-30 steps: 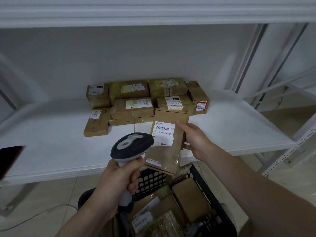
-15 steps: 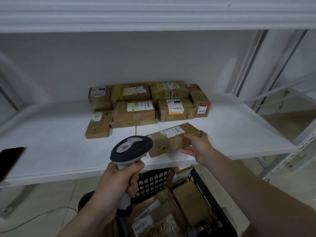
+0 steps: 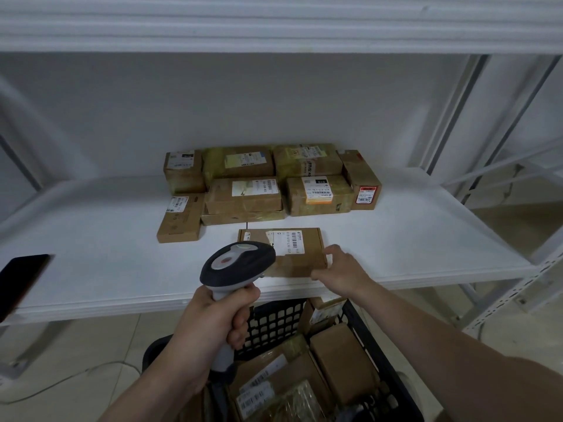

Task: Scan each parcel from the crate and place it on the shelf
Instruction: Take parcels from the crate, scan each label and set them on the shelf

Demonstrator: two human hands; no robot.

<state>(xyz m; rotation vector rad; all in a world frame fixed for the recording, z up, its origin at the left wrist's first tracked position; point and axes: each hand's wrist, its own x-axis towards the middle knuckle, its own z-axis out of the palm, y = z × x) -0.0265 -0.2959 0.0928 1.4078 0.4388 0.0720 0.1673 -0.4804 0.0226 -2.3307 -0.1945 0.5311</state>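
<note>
A flat brown parcel (image 3: pixel 304 257) with a white barcode label lies on the white shelf (image 3: pixel 411 239), near its front edge. My right hand (image 3: pixel 341 272) holds the parcel's near right corner, thumb on the front edge and fingers on the right side. My left hand (image 3: pixel 213 324) grips the handle of a black and grey barcode scanner (image 3: pixel 237 263), whose head hides the parcel's near left part. Below the shelf stands the black mesh crate (image 3: pixel 274 324) with several brown parcels (image 3: pixel 344 360) inside.
Several labelled parcels (image 3: pixel 243 193) are stacked at the back middle of the shelf. A dark phone (image 3: pixel 21 278) lies at the shelf's left front. An upper shelf board (image 3: pixel 274 22) runs overhead. White metal uprights (image 3: pixel 451 117) stand at the right.
My right hand has carried the parcel from upright in front of the scanner down and forward, laying it flat on the shelf. The left hand and scanner stayed put.
</note>
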